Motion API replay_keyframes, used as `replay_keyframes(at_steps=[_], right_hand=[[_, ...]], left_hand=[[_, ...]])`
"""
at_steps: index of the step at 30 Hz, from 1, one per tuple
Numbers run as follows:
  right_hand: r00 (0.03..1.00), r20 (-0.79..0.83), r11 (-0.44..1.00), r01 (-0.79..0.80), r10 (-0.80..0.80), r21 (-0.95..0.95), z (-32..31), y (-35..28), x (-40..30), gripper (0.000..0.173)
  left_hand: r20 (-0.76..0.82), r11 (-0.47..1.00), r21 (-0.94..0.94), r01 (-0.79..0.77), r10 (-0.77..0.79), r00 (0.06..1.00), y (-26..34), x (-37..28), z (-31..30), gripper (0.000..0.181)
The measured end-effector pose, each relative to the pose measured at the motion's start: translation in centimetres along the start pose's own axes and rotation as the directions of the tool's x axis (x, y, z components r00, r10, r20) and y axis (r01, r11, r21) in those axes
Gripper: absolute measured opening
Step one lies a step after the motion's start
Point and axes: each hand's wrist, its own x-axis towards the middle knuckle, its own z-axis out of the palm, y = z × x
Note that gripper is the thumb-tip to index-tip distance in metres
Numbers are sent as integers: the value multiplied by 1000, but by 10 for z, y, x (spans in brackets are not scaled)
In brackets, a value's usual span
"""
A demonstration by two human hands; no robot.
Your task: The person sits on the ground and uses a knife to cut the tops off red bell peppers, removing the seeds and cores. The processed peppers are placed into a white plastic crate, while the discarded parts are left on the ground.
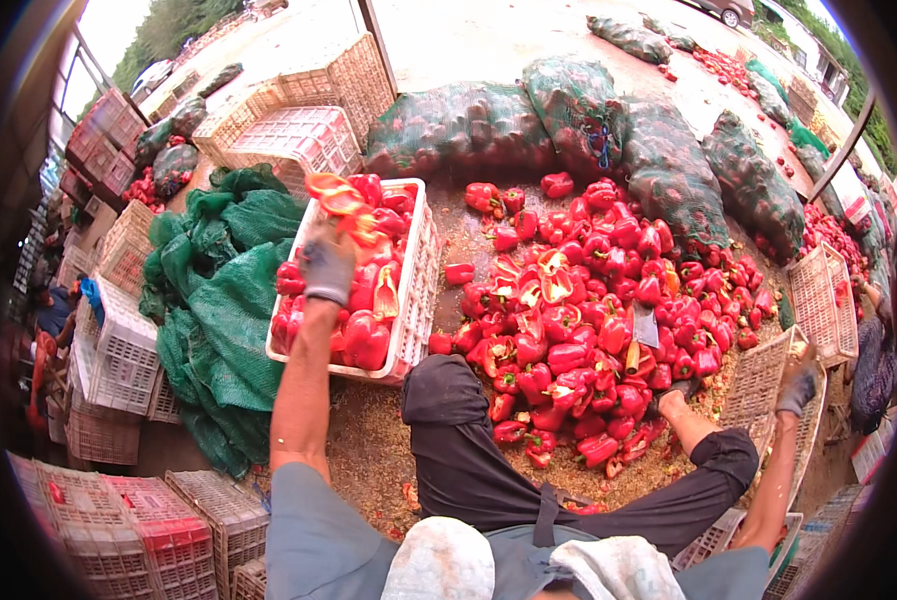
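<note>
My gloved left hand (328, 261) is over a white plastic crate (417, 292) filled with red bell peppers. Blurred orange-red pepper pieces (337, 199) are at its fingers; whether it grips them is unclear. My gloved right hand (799, 384) is at the far right, above a beige plastic crate (756, 382); a small pale piece shows by its fingertips, and its grip cannot be made out. Between my hands lies a large heap of red bell peppers (568, 352), some cut open. A knife with a broad blade (644, 325) and wooden handle rests on the heap.
Green mesh netting (231, 300) is bunched left of the filled crate. Full mesh sacks (463, 127) line the heap's far side. Stacked crates (126, 517) stand at the lower left. Another person's arm (872, 296) shows at the right edge, and a seated person (55, 311) at the far left.
</note>
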Motion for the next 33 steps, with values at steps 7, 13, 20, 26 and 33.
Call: replay_keyframes(at_steps=[7,13,20,26,33], right_hand=[[891,427,974,-209,152,90,55,87,17,36],[615,715,935,122,-334,331,72,-226,-55,39],[303,731,784,352,-612,510,195,-420,-121,51],[261,573,583,641,-777,499,251,-522,-149,54],[302,633,670,561,-713,486,250,-513,-157,46]], left_hand=[[533,805,537,-254,-89,841,-77,-5,123,68],[417,875,467,-131,-86,905,-131,-41,205,70],[368,848,511,-138,-71,927,-107,-41,198,67],[326,863,492,-111,-65,943,-106,-45,195,69],[339,835,544,-80,-131,932,-85,-40,184,70]])
